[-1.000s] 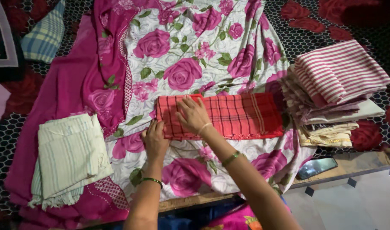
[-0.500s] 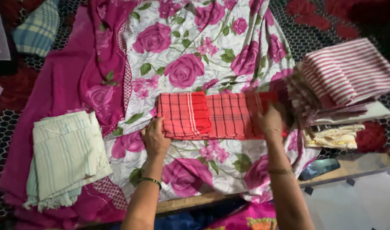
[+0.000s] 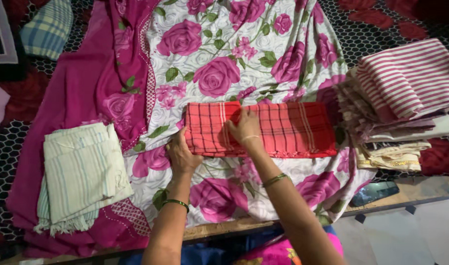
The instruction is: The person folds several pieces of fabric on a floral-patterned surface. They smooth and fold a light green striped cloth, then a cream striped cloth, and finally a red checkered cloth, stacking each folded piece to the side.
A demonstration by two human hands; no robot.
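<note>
Currently, left hand (image 3: 181, 153) and right hand (image 3: 245, 128) are pressing flat, fingers spread, on the folded red checked cloth (image 3: 264, 130); uneven pressure is risking skewed edges.

The striped cloth pile (image 3: 406, 98) runs off the right edge, so its full width can't be seen — the lower layers are too bunched to count. Under the right hand (image 3: 245, 128), part of the red checked cloth (image 3: 283, 130) is covered. The dark flat object (image 3: 375, 193) near the bed's edge is too dim to identify — the plaid cloth (image 3: 48, 29) is cropped at top.
</note>
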